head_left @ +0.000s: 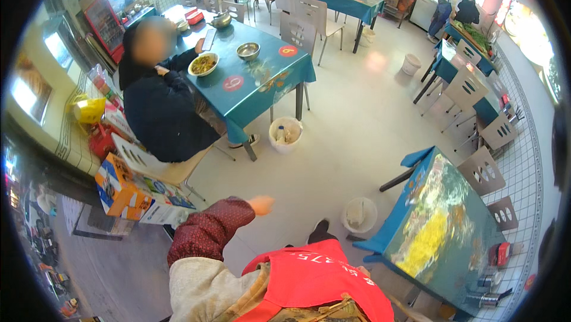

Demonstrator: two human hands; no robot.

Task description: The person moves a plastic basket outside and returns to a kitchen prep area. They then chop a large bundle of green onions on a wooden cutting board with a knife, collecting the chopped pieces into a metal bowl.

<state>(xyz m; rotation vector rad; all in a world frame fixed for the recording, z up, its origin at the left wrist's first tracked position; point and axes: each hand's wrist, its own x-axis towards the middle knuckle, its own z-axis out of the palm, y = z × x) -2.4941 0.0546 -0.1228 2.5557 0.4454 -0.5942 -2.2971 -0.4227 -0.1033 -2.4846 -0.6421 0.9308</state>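
1. The room is a dining area with a pale, glossy floor and a tiled wall (531,203) curving along the right rim.
2. The left hand (260,205), blurred, is over the floor, its maroon sleeve (214,225) angled up and to the right; I cannot tell whether its fingers are apart, together or clamped on anything.
3. A sliver of the right hand (364,271) shows past the edge of the red apron (315,280); its grip cannot be told either.
4. The near table (476,250) is to the right of both hands, its long axis apparently running from upper left to lower right, the far end pointing at the tiled wall.
5. Two chairs (482,171) line its upper right side; a red box (499,254) sits at the wall end.
6. The near bin (359,215), round and white, stands upright just beside the table's left side, mouth facing up.
7. Ahead, a second bin (285,134) stands upright by the left table (262,78), where a person (163,114) sits near a bowl of food (203,64).
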